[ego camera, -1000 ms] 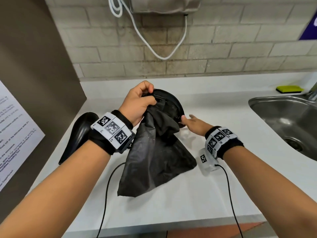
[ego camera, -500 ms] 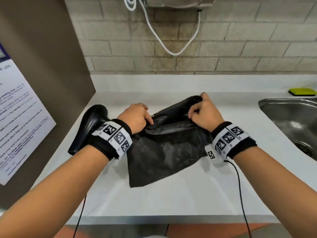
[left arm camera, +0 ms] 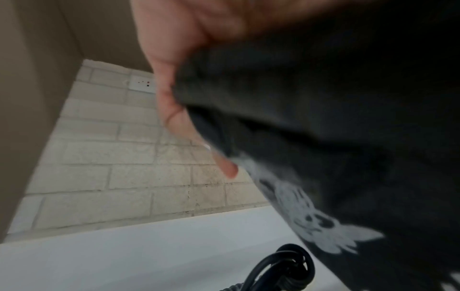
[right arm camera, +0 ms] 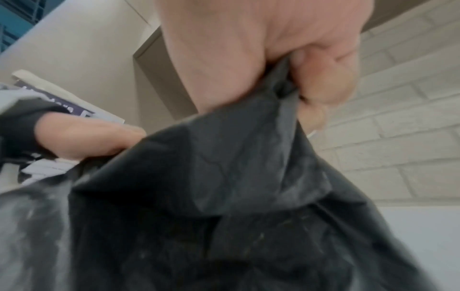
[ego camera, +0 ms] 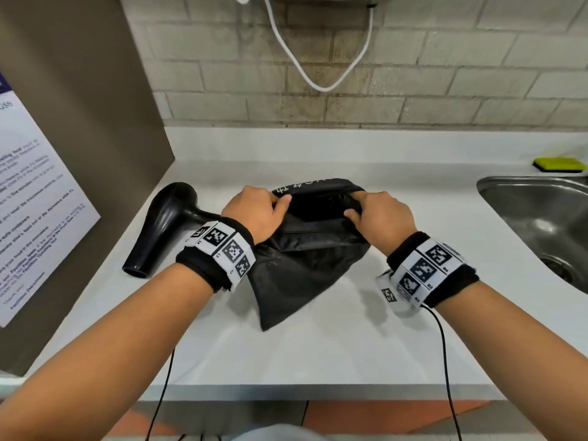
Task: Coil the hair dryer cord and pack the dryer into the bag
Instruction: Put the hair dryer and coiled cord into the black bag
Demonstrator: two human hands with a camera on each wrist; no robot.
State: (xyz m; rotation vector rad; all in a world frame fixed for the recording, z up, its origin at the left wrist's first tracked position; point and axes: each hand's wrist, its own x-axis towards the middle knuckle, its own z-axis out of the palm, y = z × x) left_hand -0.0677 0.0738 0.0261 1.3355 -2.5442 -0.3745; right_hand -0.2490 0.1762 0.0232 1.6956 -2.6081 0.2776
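Note:
A black fabric bag [ego camera: 299, 272] with a white print lies on the white counter [ego camera: 318, 351]. My left hand [ego camera: 257, 211] grips the left side of its rim, and my right hand [ego camera: 378, 214] grips the right side, so the mouth is spread between them. The left wrist view shows the bag [left arm camera: 348, 137] pinched in my fingers, with the coiled black cord [left arm camera: 281, 269] below it on the counter. The right wrist view shows the bag [right arm camera: 224, 196] bunched in my fingers. The black hair dryer [ego camera: 165, 224] lies on the counter to the left of the bag, partly behind my left wrist.
A brown side panel [ego camera: 79, 122] with a printed notice [ego camera: 28, 211] stands at the left. A steel sink [ego camera: 547, 224] is at the right, with a yellow-green sponge [ego camera: 560, 163] behind it. A white cable [ego camera: 318, 58] hangs on the brick wall.
The right hand reached in and took hold of the bag's rim. Both hands lowered the bag toward the counter and spread its mouth apart.

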